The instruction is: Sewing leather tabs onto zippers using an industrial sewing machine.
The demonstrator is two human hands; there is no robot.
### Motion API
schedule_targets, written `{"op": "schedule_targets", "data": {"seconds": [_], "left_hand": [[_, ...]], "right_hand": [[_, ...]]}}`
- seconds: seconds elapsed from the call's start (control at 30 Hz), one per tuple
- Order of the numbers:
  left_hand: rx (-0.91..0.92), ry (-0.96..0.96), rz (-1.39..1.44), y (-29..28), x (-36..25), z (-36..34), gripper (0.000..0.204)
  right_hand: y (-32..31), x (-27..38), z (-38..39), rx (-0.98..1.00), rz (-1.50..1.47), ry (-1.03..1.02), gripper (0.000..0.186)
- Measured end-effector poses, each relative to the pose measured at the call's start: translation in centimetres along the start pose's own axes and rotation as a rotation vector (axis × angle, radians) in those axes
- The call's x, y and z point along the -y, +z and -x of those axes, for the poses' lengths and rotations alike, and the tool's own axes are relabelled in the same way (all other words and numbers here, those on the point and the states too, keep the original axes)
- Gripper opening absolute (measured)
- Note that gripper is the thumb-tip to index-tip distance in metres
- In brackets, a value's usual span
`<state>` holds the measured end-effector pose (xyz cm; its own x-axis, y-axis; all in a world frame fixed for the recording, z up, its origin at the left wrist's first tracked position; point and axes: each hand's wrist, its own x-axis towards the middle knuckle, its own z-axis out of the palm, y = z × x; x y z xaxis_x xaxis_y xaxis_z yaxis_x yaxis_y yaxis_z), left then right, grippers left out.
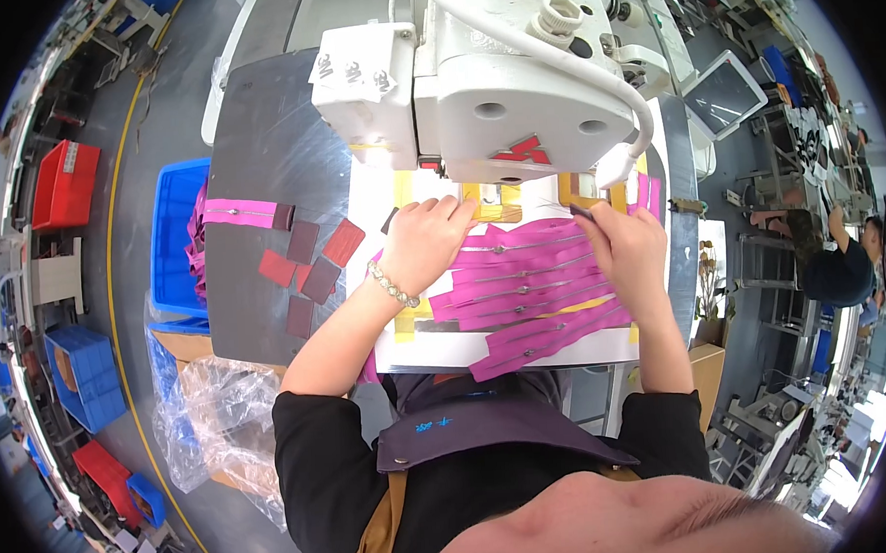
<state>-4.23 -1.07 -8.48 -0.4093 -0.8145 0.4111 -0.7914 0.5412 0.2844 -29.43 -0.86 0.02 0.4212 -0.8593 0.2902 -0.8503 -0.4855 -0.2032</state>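
Observation:
My left hand, with a beaded bracelet at the wrist, lies palm down under the machine head. Its fingers are bent together at a yellow-edged frame; what they grip, if anything, is hidden. Across the work plate, my right hand pinches a small dark piece, its kind too small to make out, beside a second yellow frame. Between my hands several magenta zipper strips lie overlapped on the white plate, their sliders showing. The white sewing machine stands right above the fingers.
Dark red and brown patches lie scattered on the grey table at left, near another magenta zipper. A blue bin with magenta material stands beyond the table edge, above clear plastic wrap. A tilted screen is at right.

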Motion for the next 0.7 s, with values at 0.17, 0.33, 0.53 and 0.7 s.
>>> {"op": "schedule_targets", "data": {"seconds": [0.17,0.33,0.53,0.7], "left_hand": [[-0.032,-0.002,0.099,-0.8,-0.2,-0.3,0.014],[0.31,-0.077,0.949,-3.7,-0.3,-0.5,0.005],[0.367,-0.095,1.413,-5.1,0.2,-0.8,0.021],[0.359,-0.223,1.167,-4.9,-0.6,-0.5,0.03]], "right_hand": [[-0.2,2.9,1.0,-0.253,-0.365,-0.264,0.017],[0.8,7.0,3.0,0.087,-1.274,0.222,0.009],[5.0,9.6,2.5,0.068,-1.65,0.543,0.016],[6.1,9.5,1.9,0.054,-1.715,0.552,0.015]]}}
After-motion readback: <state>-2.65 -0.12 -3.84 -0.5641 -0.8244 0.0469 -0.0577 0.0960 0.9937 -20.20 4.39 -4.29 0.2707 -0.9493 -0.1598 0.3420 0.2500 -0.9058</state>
